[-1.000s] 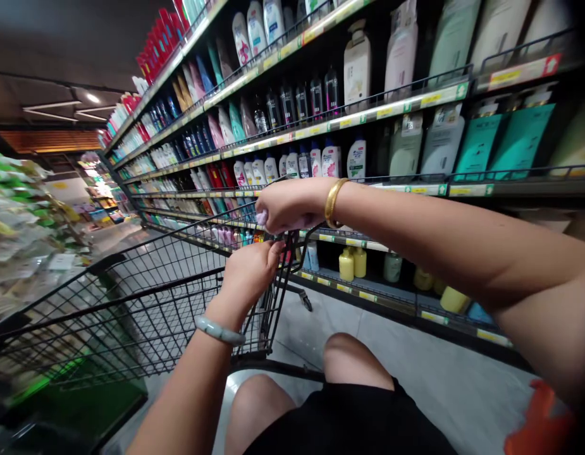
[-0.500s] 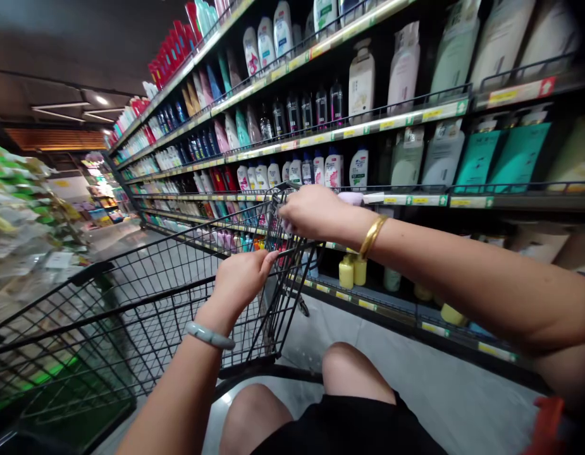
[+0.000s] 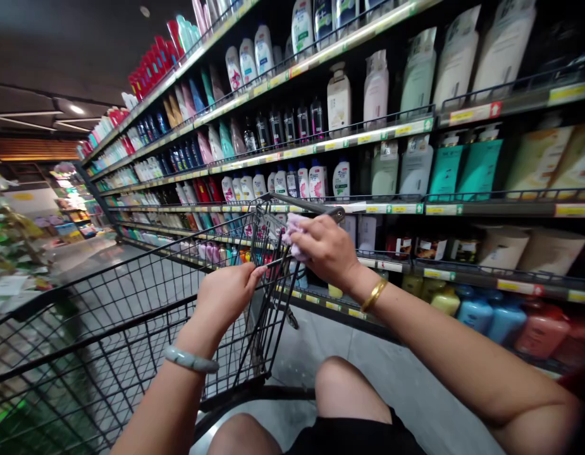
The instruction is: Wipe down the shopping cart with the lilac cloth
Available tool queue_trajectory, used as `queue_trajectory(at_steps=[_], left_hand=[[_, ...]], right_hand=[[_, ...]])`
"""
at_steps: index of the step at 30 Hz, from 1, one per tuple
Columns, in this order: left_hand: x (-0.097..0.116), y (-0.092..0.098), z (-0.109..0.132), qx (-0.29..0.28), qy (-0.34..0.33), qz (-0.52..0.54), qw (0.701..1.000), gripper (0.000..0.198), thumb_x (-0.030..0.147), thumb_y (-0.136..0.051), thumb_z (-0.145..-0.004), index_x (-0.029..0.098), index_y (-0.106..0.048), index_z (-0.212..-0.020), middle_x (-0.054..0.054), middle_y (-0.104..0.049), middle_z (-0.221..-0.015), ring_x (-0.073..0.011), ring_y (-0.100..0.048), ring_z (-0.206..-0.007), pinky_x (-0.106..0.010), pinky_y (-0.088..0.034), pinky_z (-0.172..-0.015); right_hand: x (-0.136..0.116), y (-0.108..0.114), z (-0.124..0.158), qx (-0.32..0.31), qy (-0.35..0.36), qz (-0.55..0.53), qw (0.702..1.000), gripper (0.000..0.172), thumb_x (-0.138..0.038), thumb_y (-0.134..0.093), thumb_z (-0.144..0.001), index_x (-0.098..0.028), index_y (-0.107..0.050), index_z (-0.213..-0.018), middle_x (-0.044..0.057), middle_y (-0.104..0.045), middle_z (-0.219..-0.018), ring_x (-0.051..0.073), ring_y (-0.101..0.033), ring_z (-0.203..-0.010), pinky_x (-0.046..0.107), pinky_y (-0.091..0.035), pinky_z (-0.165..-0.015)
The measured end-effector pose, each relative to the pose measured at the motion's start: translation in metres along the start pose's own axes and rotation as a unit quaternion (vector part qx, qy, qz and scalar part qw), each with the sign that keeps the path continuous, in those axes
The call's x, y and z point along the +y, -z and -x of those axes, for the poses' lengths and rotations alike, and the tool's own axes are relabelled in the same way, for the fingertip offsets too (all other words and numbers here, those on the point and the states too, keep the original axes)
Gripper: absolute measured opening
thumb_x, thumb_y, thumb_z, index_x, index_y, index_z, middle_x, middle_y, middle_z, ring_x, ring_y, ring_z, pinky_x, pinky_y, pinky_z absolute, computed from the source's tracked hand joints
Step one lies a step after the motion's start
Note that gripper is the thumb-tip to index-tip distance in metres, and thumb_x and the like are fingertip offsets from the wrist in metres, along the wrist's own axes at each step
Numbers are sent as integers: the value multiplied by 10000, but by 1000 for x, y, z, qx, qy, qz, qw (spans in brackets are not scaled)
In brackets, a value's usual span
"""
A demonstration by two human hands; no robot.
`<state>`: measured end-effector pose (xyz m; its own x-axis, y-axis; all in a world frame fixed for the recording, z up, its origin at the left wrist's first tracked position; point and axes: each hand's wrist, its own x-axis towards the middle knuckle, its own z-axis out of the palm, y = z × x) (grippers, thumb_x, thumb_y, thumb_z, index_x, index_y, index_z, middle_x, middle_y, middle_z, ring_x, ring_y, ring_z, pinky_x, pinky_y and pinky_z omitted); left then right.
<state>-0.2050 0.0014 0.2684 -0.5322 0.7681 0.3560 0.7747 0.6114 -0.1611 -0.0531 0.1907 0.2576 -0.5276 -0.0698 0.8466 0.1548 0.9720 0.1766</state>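
A black wire shopping cart point(image 3: 145, 278) stands in front of me, its handle bar point(image 3: 315, 207) at the right end. My left hand point(image 3: 227, 294) is closed around the cart's rim at the near corner, a pale stone bangle on the wrist. Bunched in my closed right hand point(image 3: 327, 246) is a light purple cloth point(image 3: 296, 235), held just below the handle bar. Whether the cloth touches the cart frame I cannot tell. A gold bangle point(image 3: 374, 295) circles the right wrist.
Long shelves point(image 3: 320, 150) of shampoo and lotion bottles run along the right side into the distance. Packaged goods point(image 3: 12, 253) stand at the left. Grey tiled floor point(image 3: 363, 354) lies under the cart, and my knees point(image 3: 342, 388) are close behind it.
My right hand has moved down and slightly right, off the top of the handle area, so the cloth now shows on its left. My left hand keeps its grip; the view has shifted right.
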Motion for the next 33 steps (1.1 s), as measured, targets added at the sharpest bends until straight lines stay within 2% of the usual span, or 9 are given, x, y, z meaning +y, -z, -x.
queue_trajectory(at_steps=[3,8,11,15,17,21,24,29,33], left_hand=[[1,-1,-3,-10,13,-4,1000,619,624,-199,-1038,262,-683,-903,-89,-781,-905,-271,-718,-849,-306,-320,-610],[2,0,-8,-15,18,8,1000,629,624,-184,-1036,263,-682,-903,-88,-779,-897,-274,-717,-858,-309,-308,-617],[2,1,-9,-23,25,4,999,637,631,-175,-1034,266,-684,-914,-88,-781,-906,-281,-721,-865,-316,-288,-609],[1,-1,-9,-24,32,3,999,637,634,-172,-1032,269,-685,-936,-91,-787,-942,-290,-726,-879,-323,-278,-603],[0,-2,-11,-23,35,5,999,624,626,-184,-1032,268,-685,-929,-92,-787,-945,-301,-727,-894,-328,-277,-607],[-3,-5,-17,-24,46,7,999,616,616,-198,-1028,266,-697,-943,-102,-786,-946,-317,-726,-908,-333,-292,-615],[-2,-5,-25,-27,54,0,998,616,606,-197,-1027,262,-706,-974,-113,-785,-948,-316,-725,-899,-333,-305,-612],[5,-9,-41,-27,57,-13,998,638,593,-170,-1037,259,-712,-997,-113,-786,-956,-306,-730,-902,-327,-307,-608],[11,-15,-51,-12,69,-32,997,630,578,-180,-1050,252,-717,-995,-109,-788,-950,-285,-731,-872,-316,-280,-589]], right_hand=[[-1,-12,8,48,-48,-16,998,288,-316,-573,-1007,-271,-741,-1237,118,-688,-1310,275,-549,-1150,416,-482,-961],[-19,-42,37,28,65,-51,996,248,-320,-565,-1016,-287,-755,-1172,80,-733,-1225,244,-596,-1064,376,-511,-882],[-19,-43,33,29,5,-85,996,249,-319,-595,-992,-288,-759,-1177,92,-724,-1218,244,-601,-1063,371,-523,-887],[-17,-41,16,86,-98,-112,985,287,-319,-624,-962,-275,-757,-1213,112,-687,-1242,264,-589,-1131,404,-514,-993],[-23,-48,17,92,-110,-113,983,302,-319,-629,-957,-288,-753,-1229,111,-684,-1245,270,-585,-1138,411,-514,-1006],[-39,-72,40,45,-73,-123,989,307,-303,-626,-955,-313,-745,-1238,93,-702,-1234,264,-598,-1113,385,-536,-964],[-37,-84,48,31,-75,-145,986,297,-271,-654,-929,-312,-752,-1206,84,-711,-1205,254,-610,-1057,369,-553,-914],[-16,-87,19,115,-202,-172,957,277,-234,-665,-889,-258,-772,-1144,107,-684,-1207,266,-610,-1123,396,-542,-992],[-16,-108,15,142,-209,-183,950,273,-223,-674,-871,-246,-773,-1125,113,-679,-1209,270,-605,-1118,400,-538,-1002]])
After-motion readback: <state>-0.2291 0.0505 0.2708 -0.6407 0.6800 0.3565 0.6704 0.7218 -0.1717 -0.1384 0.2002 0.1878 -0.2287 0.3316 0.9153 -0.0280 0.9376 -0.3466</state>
